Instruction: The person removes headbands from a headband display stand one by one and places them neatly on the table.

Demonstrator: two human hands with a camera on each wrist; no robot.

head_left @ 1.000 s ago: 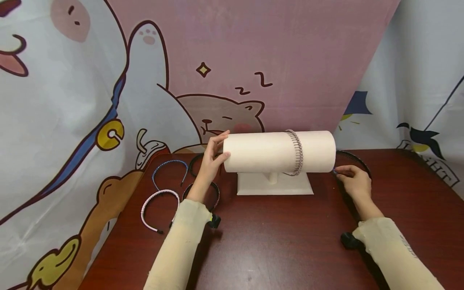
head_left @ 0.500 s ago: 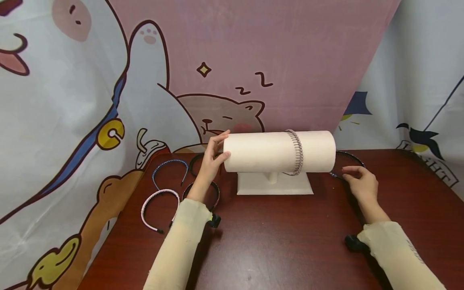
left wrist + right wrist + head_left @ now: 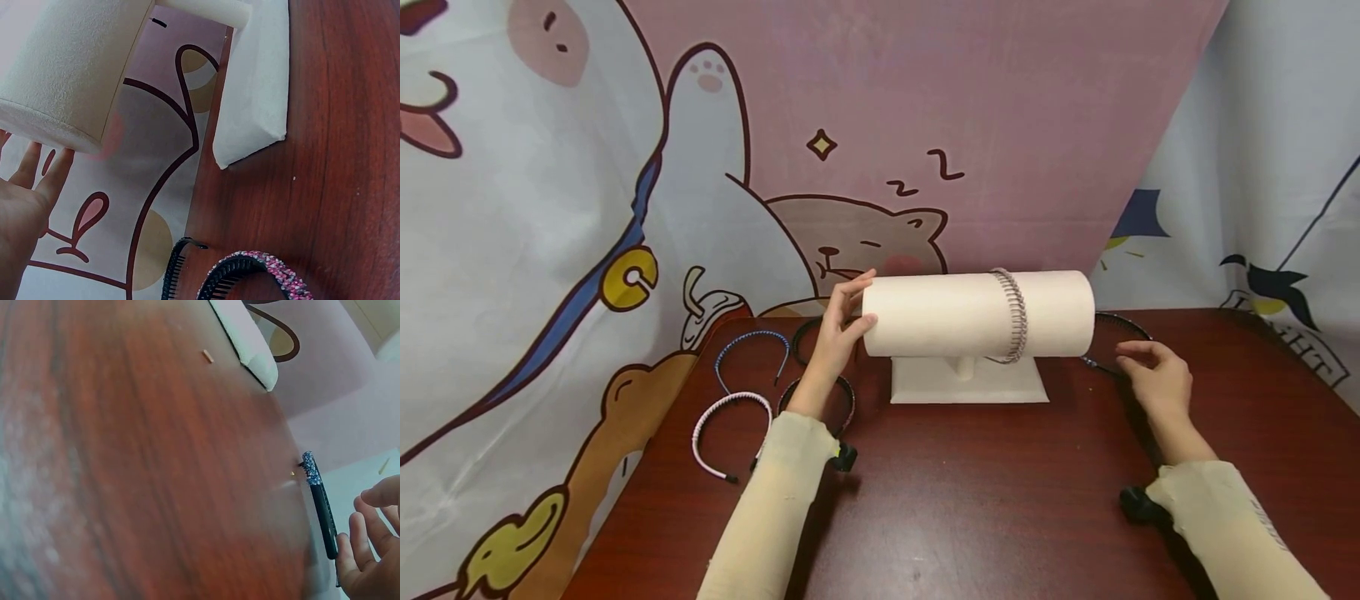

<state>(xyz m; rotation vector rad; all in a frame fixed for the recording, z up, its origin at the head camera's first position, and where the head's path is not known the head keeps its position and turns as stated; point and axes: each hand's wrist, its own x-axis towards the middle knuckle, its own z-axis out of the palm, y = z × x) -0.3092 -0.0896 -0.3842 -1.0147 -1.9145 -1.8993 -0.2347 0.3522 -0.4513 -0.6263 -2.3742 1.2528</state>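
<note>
A white padded cylinder (image 3: 940,315) lies level on its stand (image 3: 970,387), with a grey, spring-like band (image 3: 1017,321) looped round its right part. My left hand (image 3: 827,354) touches the cylinder's left end; in the left wrist view, the hand's fingers (image 3: 56,175) reach straight up to that end face. Right of the stand, my right hand (image 3: 1159,387) holds nothing, its fingers loosely bent. Close beside it is a black headband (image 3: 1126,320) with blue glitter, partly hidden behind the cylinder. The right wrist view has one glittery end of this headband (image 3: 322,509) near the little finger.
Left of the stand lie a blue headband (image 3: 752,335), a pale pink one (image 3: 702,429), a black toothed headband (image 3: 173,269) and a toothed headband with pink glitter (image 3: 284,272). A printed cloth (image 3: 1022,125) hangs behind the brown table (image 3: 970,500).
My right hand has let go of the blue-glitter headband and drawn back to the right. My left hand stays at the cylinder's end.
</note>
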